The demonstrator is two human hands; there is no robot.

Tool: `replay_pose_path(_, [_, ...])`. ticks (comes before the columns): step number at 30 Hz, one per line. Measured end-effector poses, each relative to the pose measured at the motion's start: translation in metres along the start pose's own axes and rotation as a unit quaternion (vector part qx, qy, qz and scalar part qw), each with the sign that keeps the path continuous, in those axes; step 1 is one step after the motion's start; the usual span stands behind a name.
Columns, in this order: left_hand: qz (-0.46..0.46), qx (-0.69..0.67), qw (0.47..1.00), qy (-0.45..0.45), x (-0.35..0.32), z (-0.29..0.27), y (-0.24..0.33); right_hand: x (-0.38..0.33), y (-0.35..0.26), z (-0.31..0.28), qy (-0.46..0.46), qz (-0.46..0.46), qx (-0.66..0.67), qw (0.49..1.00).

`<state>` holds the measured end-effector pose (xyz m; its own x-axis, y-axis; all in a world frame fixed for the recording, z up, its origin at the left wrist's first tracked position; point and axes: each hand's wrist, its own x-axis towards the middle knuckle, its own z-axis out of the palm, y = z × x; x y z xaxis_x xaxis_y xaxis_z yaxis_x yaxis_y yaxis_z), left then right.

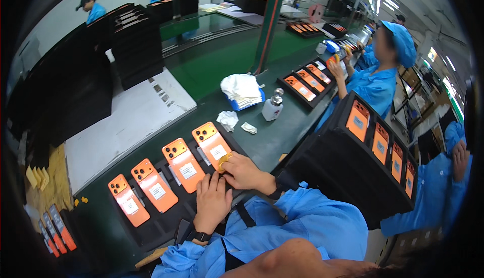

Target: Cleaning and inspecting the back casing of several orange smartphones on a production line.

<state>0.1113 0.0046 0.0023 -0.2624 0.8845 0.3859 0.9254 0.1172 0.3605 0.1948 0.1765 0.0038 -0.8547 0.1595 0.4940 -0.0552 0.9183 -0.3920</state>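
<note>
A black tray (pixel 157 173) in front of me holds several orange phones, backs up, each with a white label. My right hand (pixel 246 173) is at the lower right edge of the rightmost phone (pixel 206 137). Its fingers are bent together, with yellow finger cots (pixel 225 161) on the tips; whatever they may pinch is hidden. Fingers outstretched, my left hand (pixel 213 202) lies at the tray's near edge, close to my right hand, and holds nothing I can see. Left of it lies another phone (pixel 182 164).
A tall stack of black trays (pixel 348 172) with orange phones stands close on my right. Ahead are a pump bottle (pixel 273 107), white wipes in a blue box (pixel 242 90) and crumpled wipes (pixel 228 120). Another phone tray (pixel 307 82) lies before a co-worker (pixel 370 89).
</note>
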Motion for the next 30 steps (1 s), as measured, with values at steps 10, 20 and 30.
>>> replay_pose_path(10, [-0.006, -0.061, 0.998, 0.006, 0.003, -0.001, 0.000, 0.000, 0.003, 0.007, 0.004, -0.006, -0.007, 1.000])
replay_pose_path(20, [0.003, -0.031, 1.000, -0.007, -0.004, -0.004, 0.002, 0.000, 0.001, 0.012, 0.008, -0.029, -0.022, 0.999])
replay_pose_path(30, [-0.012, -0.051, 0.998, 0.026, 0.003, 0.001, -0.001, 0.001, 0.005, -0.003, 0.040, 0.053, 0.067, 0.996])
